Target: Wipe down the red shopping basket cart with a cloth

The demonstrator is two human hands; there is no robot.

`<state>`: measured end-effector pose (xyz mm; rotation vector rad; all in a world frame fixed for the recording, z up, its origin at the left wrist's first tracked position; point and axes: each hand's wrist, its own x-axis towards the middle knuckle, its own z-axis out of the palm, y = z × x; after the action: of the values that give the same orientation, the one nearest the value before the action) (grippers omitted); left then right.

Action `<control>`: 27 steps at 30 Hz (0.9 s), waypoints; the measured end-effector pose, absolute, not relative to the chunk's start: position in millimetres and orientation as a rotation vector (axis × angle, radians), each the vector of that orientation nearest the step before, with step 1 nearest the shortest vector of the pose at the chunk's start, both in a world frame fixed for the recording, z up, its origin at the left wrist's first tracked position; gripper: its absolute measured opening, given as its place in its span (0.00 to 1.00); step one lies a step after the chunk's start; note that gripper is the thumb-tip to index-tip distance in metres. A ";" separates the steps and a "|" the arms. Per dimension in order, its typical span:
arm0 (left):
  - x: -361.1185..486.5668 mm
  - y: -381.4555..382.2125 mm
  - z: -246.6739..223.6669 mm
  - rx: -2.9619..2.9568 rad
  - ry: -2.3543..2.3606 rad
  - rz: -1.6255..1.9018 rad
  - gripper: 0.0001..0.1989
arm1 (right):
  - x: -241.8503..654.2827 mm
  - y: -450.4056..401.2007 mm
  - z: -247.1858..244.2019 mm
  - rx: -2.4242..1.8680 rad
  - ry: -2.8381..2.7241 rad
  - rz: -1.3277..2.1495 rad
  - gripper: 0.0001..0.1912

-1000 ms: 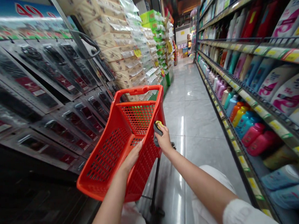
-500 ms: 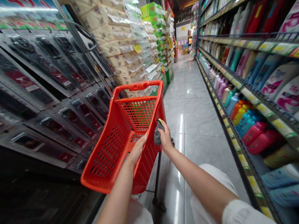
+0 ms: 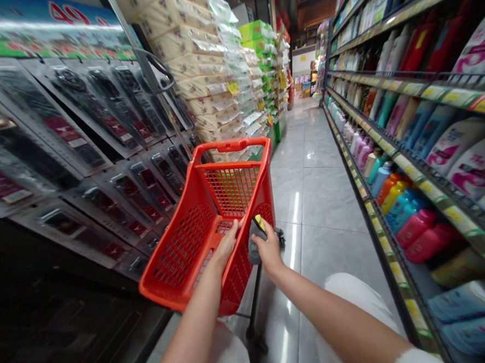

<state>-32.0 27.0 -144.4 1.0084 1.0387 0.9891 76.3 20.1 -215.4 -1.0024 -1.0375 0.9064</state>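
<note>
- The right grip point(image 3: 270, 246) was closed around a grey-and-yellow cloth-like item point(image 3: 254, 252), which bulged out on the side toward the left grip point(image 3: 227, 246)
- The left grip was unclenched, its fingers stretched along the rim of the red basket point(image 3: 163, 294), just beside the item

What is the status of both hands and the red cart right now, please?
Left hand on the side rim of the red cart; right hand gripping a gray-and-yellow item beside it; packaged goods hanging close on the left.
</note>
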 end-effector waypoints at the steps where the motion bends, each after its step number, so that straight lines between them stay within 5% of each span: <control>1: -31.7 27.7 -144.2 0.996 1.033 0.988 0.33 | 81.9 18.6 -206.0 -0.981 -1.086 0.848 0.31; 7: -31.6 32.6 -151.0 0.996 1.075 1.035 0.38 | 108.7 39.5 -167.6 -0.979 -1.607 0.569 0.32; 14: -30.0 25.4 -147.8 0.853 0.867 0.989 0.39 | 129.6 118.9 -118.1 -1.258 -1.555 0.426 0.30; 23: -47.6 26.0 -147.5 0.640 0.728 1.024 0.54 | 102.3 -33.4 -172.7 -0.916 -1.958 0.570 0.36; 27: -44.5 23.5 -140.3 0.655 0.708 0.993 0.45 | 114.2 -25.3 -180.6 -0.815 -1.703 0.784 0.29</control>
<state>-44.5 23.5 -140.3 0.6552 0.7080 0.9928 114.2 -25.3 -180.6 -0.8151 -1.7031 0.7842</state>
